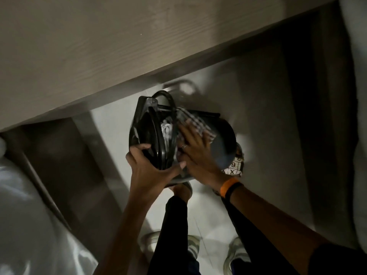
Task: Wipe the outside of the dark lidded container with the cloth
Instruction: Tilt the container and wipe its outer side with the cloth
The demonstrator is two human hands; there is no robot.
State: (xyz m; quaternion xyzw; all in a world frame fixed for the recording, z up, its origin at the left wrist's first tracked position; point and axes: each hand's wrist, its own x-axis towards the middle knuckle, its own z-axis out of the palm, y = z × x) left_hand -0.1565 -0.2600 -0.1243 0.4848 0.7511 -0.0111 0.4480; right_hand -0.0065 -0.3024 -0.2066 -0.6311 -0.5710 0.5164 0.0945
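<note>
The dark lidded container [222, 143] is held tilted on its side in mid-air, lid end to the left, with a black wire handle arching over it. My left hand [153, 169] grips the lid rim from below. My right hand [196, 149] lies flat on the container's side, pressing a checked cloth [195, 124] against it. The hand covers the cloth's near part. A ring and an orange wristband show on the right hand and wrist.
A light wooden surface [99, 46] runs across the top left, its edge just behind the container. Pale floor tiles [214, 215] lie below, with my legs and shoes [236, 253]. White fabric [29, 215] fills the lower left. A printed paper [235, 167] peeks from under the container.
</note>
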